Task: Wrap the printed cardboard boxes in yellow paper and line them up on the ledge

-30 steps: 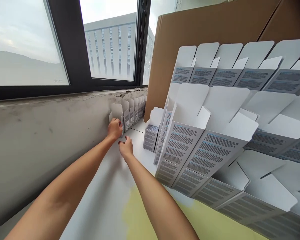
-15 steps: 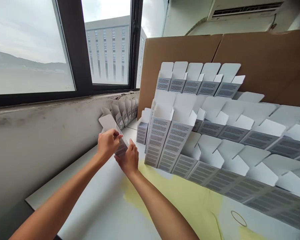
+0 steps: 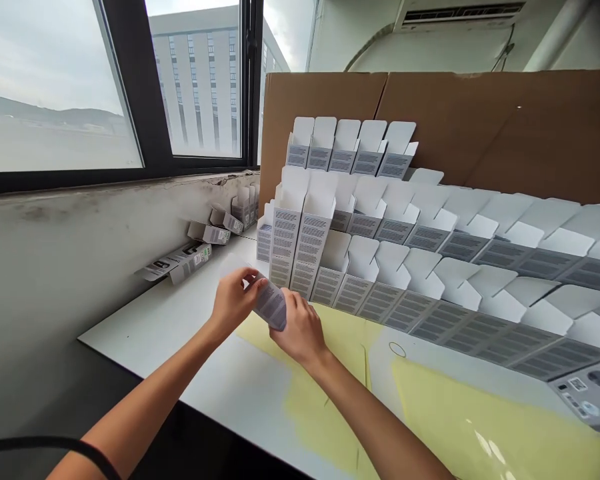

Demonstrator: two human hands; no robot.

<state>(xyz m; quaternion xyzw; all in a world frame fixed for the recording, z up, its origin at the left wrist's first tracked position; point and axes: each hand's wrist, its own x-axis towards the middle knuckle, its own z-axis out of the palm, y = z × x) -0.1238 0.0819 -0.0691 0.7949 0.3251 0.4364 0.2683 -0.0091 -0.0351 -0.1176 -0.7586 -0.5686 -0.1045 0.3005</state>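
Observation:
Between my two hands is a small grey-and-white cardboard box [image 3: 271, 307], tilted, with printed lines of text on its side. My left hand [image 3: 234, 295] pinches its upper left end, thumb against the fingers. Wrapped round the lower right end is my right hand [image 3: 299, 328]. The box's pale flap shows faintly behind my left fingers. Just beyond, two tall open-topped boxes [image 3: 313, 233] lean beside a front row of similar boxes [image 3: 387, 287], their white flaps raised.
More open boxes [image 3: 420, 220] stand in rows before a brown cardboard sheet [image 3: 330, 100]. By the wall, a box [image 3: 193, 260] lies on its side near several tilted ones. Yellow sheets [image 3: 340, 400] and a rubber band [image 3: 397, 349] lie on the white table [image 3: 145, 333].
My hands have drawn the box back from the wall, nearer to me. Boxes along the wall that stood upright now lie tipped over. The view has swung right.

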